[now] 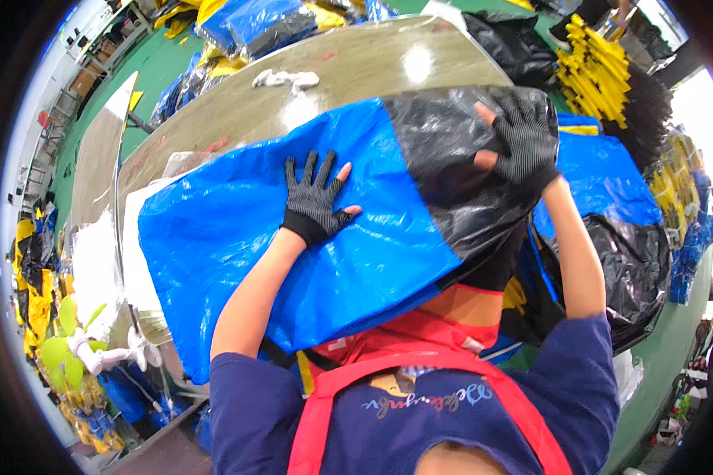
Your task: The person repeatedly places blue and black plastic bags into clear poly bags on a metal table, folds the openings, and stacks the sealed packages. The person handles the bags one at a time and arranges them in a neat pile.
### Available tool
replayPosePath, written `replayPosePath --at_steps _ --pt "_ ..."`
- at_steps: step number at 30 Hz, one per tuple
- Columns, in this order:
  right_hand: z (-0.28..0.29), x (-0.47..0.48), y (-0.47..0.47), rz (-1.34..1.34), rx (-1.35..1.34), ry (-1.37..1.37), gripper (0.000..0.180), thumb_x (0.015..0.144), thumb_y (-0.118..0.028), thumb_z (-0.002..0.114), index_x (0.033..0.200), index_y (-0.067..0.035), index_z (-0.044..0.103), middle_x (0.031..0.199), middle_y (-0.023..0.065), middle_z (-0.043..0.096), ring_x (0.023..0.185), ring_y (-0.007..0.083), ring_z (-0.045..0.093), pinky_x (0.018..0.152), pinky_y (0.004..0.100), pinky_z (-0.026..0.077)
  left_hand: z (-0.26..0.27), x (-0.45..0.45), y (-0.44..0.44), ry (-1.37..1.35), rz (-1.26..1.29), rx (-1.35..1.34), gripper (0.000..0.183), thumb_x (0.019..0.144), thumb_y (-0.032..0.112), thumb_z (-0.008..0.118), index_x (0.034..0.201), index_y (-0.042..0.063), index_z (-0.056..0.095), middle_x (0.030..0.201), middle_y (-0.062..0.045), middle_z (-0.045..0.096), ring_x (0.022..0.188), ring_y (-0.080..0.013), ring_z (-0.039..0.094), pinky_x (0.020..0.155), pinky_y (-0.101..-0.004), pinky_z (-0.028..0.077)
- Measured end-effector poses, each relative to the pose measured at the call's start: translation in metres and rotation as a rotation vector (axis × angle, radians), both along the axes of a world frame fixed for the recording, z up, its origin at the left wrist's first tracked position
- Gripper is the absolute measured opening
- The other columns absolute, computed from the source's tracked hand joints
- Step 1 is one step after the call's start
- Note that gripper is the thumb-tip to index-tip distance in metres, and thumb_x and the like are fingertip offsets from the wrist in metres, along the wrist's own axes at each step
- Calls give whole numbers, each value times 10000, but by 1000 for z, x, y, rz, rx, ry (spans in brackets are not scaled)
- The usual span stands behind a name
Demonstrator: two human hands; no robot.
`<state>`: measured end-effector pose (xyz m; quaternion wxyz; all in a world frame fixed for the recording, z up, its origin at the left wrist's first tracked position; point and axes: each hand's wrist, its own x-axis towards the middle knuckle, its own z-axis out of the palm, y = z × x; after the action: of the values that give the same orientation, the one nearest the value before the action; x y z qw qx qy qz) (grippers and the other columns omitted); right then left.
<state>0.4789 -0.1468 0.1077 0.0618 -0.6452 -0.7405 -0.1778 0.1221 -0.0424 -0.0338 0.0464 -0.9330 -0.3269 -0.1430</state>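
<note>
Spread before me over the near side of a table is a large bag-like piece of glossy woven plastic, with a blue section (226, 237) and a black section (439, 160). My left hand (318, 196), in a dark striped glove with thumb and index tips bare, lies flat on the blue section with fingers apart. On the far right of the black section rests my right hand (520, 139), gloved the same way, palm down and slightly blurred. Its fingers are spread. The sheet's near edge hangs toward my red apron (404, 350).
The tabletop (356, 71) bears a crumpled white scrap (285, 79). Wrapped blue and yellow bundles (261, 27) lie beyond it. A yellow stack (594, 71) stands at upper right, and another blue-black bag (606, 184) sits beside me. A fan with green blades (59, 350) is at left.
</note>
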Motion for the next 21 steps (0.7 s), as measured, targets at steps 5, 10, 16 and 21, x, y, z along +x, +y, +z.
replayPosePath --at_steps 5,10,16,21 --pt "-105 43 8 -153 -95 -36 720 809 -618 542 1422 -261 417 1556 123 215 1445 331 135 1155 527 31 -31 -247 49 78 558 -12 709 842 650 485 1394 208 448 1473 -142 372 1387 -377 275 1084 -663 113" --pt "-91 29 5 -193 -114 41 689 829 -603 541 1399 -225 453 1486 181 333 1403 352 241 1130 538 128 12 -291 -2 777 855 -144 724 907 574 432 1506 212 247 1577 -61 188 1426 -355 213 1122 -604 83" --pt "-50 -67 -121 327 -322 275 1009 551 -683 725 1377 -171 457 1323 165 513 1223 410 467 1018 682 217 67 -116 9 -7 62 -74 620 831 339 656 1366 102 453 1356 -177 478 1259 -394 419 1096 -518 261" --pt "-67 -87 -141 148 -119 372 209 803 -268 668 1006 -231 709 1007 52 689 1056 241 613 1055 602 285 41 59 -12 65 -552 -130 676 874 550 494 1393 119 446 1496 -174 326 1397 -369 266 1143 -536 143"
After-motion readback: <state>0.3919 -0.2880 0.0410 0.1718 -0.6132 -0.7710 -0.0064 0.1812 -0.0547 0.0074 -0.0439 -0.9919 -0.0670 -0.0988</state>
